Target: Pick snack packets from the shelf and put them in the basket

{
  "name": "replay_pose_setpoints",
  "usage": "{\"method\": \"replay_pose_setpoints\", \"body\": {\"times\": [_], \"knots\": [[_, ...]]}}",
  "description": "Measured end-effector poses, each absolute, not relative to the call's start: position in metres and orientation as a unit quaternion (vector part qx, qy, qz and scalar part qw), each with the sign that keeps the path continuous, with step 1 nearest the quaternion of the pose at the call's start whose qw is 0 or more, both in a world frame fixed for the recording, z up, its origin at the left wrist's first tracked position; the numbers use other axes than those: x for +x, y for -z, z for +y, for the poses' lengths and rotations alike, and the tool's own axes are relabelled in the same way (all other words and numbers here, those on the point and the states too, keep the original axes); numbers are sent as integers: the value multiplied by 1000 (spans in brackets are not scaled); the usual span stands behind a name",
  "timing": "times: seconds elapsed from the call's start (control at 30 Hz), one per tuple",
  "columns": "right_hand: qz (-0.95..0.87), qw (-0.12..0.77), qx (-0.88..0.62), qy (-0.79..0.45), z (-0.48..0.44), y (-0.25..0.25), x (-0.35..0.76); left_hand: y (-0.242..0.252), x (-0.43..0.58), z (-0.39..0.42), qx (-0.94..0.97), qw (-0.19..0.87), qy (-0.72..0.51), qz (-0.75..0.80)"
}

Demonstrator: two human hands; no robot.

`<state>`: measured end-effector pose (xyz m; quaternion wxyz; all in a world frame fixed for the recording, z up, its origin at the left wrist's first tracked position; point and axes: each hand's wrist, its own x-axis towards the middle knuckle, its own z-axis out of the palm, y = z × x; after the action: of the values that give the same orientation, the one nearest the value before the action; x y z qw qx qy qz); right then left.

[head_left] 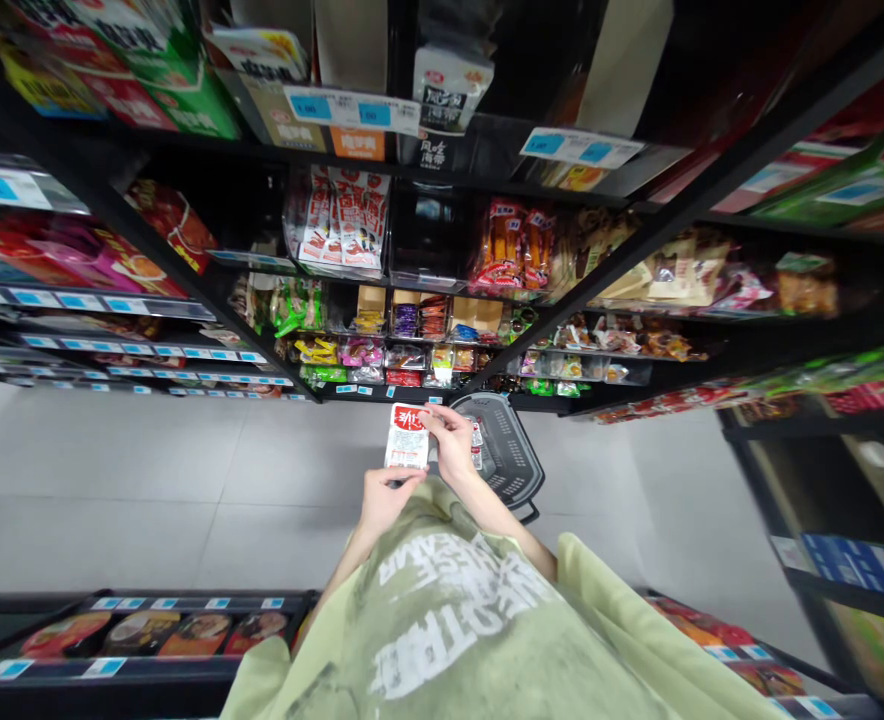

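Beyond the dark grey shopping basket, black shelving stands in tiers, loaded with bagged snacks and fronted by blue-and-white price labels, while pale grey floor tiles spread to both sides of the basket. Nearer the wearer than the basket, and mostly to its left, a pale green T-shirt with white lettering takes up the foreground. Just left of the basket's far half, the right hand overlaps the basket's left side from this viewpoint and is the nearer of the two to it; the left hand is farther left of the basket and closer to the body. Between these hands and just left of the basket, a flat white snack packet with a red label is held face up, its long axis running away from the body towards the shelving, its short edges facing near and far. Right thumb and fingers are closed on the packet's basket-side edge, towards its far corner, so the packet lies left of those fingertips and the basket lies right of them; the left fingers pinch the near short edge. How high the packet is above the basket's rim cannot be told. Inside the basket, against its left part, smaller white-and-red packs show, partly hidden by the right hand and forearm.
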<state>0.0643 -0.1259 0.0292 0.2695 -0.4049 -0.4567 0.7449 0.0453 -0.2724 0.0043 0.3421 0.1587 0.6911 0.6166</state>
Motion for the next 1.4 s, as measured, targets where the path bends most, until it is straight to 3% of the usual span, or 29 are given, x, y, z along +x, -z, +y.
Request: {"method": "replay_pose_setpoints", "body": {"times": [1.4], "knots": [[-479,290,-395,-728,-127,-28,63,2,40,-274,156,335,-597,712]]}}
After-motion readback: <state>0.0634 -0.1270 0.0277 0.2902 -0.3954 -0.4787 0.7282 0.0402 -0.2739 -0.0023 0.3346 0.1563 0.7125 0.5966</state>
